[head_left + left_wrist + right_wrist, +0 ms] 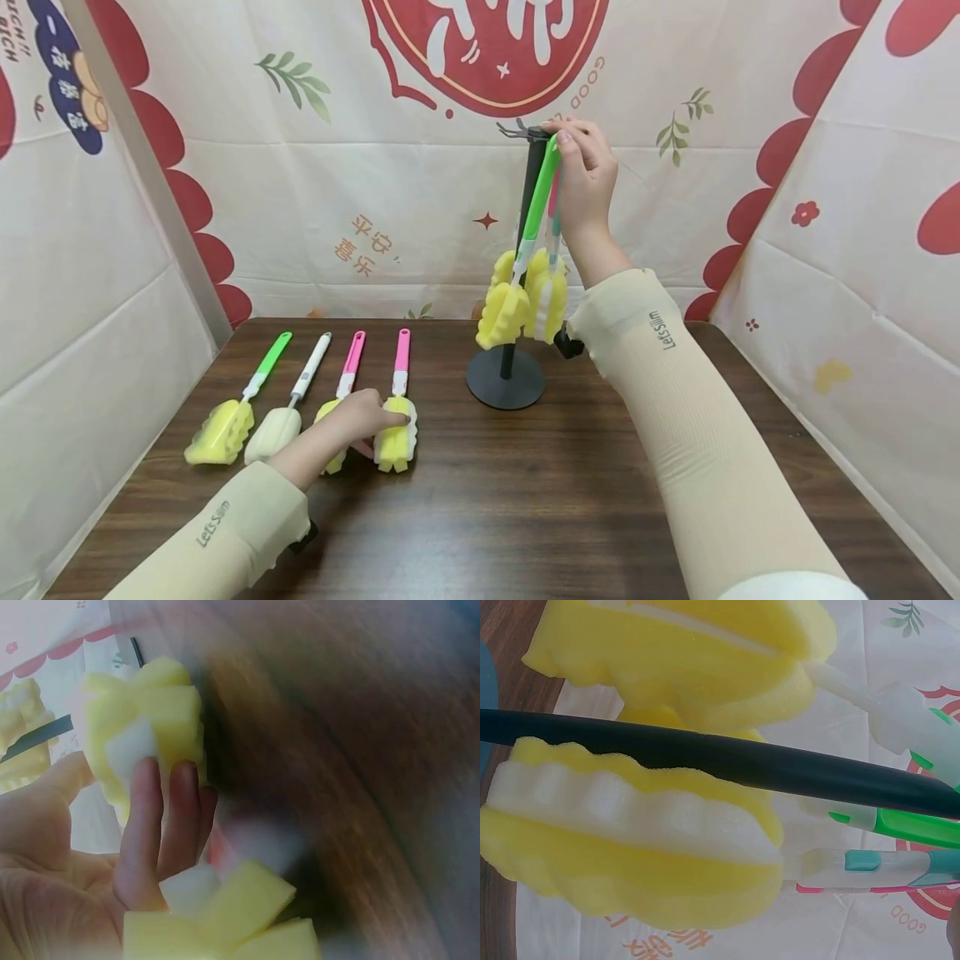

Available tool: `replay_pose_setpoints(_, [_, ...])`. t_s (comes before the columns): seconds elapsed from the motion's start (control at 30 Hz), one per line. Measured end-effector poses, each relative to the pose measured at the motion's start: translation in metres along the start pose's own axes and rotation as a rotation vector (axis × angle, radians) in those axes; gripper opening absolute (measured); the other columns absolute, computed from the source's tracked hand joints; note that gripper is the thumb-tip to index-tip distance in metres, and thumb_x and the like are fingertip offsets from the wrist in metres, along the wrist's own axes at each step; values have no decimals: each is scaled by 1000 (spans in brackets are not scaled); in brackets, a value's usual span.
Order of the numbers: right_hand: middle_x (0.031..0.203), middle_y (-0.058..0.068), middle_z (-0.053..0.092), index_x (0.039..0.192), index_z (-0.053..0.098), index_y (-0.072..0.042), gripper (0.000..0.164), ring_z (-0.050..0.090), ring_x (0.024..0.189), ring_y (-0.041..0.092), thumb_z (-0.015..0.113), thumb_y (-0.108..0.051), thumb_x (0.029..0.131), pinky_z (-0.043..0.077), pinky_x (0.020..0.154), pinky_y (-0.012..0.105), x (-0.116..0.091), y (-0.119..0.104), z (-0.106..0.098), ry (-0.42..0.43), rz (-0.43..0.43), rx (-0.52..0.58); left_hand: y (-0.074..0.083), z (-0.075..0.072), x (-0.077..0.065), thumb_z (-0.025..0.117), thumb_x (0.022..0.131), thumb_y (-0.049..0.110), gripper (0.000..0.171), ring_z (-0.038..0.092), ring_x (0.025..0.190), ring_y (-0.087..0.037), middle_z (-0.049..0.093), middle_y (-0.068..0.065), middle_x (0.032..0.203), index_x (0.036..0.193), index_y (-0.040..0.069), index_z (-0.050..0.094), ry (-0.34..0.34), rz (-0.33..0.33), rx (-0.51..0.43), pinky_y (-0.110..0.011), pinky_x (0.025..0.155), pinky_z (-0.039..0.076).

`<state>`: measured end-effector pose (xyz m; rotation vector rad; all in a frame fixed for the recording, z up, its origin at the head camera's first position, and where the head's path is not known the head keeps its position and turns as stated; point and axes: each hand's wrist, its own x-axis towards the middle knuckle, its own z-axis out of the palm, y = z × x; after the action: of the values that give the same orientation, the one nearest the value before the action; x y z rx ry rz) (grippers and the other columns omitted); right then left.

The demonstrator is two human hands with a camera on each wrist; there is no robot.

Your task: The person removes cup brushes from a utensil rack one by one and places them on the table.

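My right hand is at the top of a black stand, pinching the upper end of a sponge bottle brush with a green handle. Its yellow sponge head hangs in front of the pole. Beside it hang other brushes, one with a yellow-and-white head. Low on the left, my left hand is at a pink-handled sponge brush lying on the table. Thumb and fingers are on either side of its sponge head, touching it.
Left of that brush lie another pink-handled brush, a white brush and a green-handled brush on the brown wooden table. A printed cloth hangs behind and along both sides.
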<state>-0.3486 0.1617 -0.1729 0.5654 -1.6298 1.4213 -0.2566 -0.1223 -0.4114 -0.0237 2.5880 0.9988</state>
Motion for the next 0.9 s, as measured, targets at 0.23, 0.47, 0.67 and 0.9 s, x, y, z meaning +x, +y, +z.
replay_pose_setpoints(0.23, [103,4,55,93,69,-10,25,39,111,11,45,-18,89,33,94,21,-9,-25,0,-7,6,4,-1,-2,0,65,78,35,54,56,66,-23,53,-14,87,107,-7,47,-15,2,-7,-34,49,53])
replay_pose_setpoints(0.47, [103,6,55,93,68,-7,26,40,110,11,45,-16,89,33,93,21,-13,-37,1,-2,11,-1,1,-4,-4,64,79,39,50,55,66,-22,53,-12,85,101,-4,51,-5,9,51,-33,47,52])
replay_pose_setpoints(0.67, [103,6,55,93,68,-7,26,40,110,12,45,-17,89,34,93,21,-12,-36,0,-2,14,2,3,-7,-8,63,80,39,53,55,65,-21,54,-12,87,105,-5,49,21,16,78,-32,47,52])
replay_pose_setpoints(0.9, [102,4,55,93,69,-11,26,42,107,11,45,-18,89,38,89,24,-13,-38,-1,-14,27,8,6,-11,-11,57,85,38,52,56,61,-21,55,-13,92,111,-6,50,32,27,104,-31,48,52])
